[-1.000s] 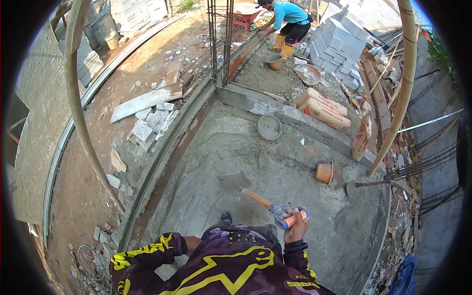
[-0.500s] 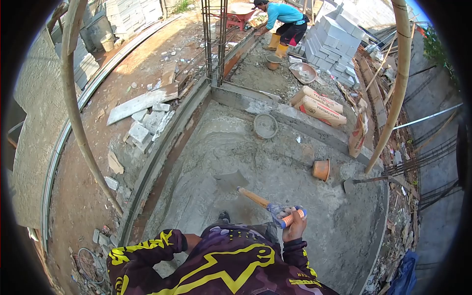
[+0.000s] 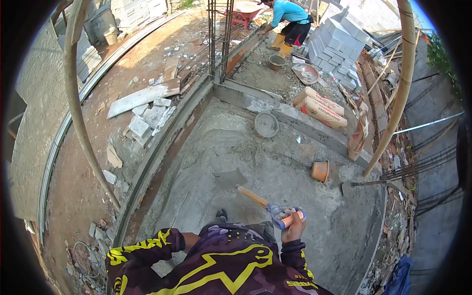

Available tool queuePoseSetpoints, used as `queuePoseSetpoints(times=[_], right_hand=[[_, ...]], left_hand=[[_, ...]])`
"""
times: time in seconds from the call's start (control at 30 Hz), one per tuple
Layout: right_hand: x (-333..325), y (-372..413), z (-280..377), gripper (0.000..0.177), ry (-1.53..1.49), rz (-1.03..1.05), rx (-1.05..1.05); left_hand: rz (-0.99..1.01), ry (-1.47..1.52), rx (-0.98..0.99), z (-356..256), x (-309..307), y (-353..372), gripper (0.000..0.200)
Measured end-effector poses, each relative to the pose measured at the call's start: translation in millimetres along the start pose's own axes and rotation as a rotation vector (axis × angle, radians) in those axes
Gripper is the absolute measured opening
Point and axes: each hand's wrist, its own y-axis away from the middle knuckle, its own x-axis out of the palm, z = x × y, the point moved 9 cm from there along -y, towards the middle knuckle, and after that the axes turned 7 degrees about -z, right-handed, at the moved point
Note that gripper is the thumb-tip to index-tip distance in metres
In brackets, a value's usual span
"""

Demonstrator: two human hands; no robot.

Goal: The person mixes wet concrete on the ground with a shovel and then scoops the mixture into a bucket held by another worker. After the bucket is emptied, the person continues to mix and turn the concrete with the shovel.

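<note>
My right hand [image 3: 295, 227] is closed round the orange-and-blue grip of a shovel [image 3: 253, 197]. The shovel's wooden shaft slants away from me, and its grey blade [image 3: 230, 179] rests at the wet cement floor [image 3: 300, 255]. Only the wrist and back of my left hand [image 3: 190, 240] show beside my waist; its fingers are hidden behind my shirt. My shoe [image 3: 222, 215] stands on the cement short of the blade.
A round mortar-coated tub [image 3: 266, 125] and a tipped orange bucket [image 3: 320, 171] sit on the floor. A hoe [image 3: 366, 184] lies right. Beyond the low wall are cement bags [image 3: 322, 112] and a bending co-worker [image 3: 290, 22]. Bamboo poles [image 3: 404, 78] and upright rebar [image 3: 220, 44] stand around.
The view has shifted very slightly. My right hand keeps the same grip on the shovel, and the co-worker remains bent over the far wall.
</note>
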Motion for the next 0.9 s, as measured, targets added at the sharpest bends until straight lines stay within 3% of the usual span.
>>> queuePoseSetpoints(times=[0.9], right_hand=[[-14,-2,-4,0.012,-0.042,-0.017,0.045]], left_hand=[[0.001,0.017,0.063,-11,0,-8,0.042]])
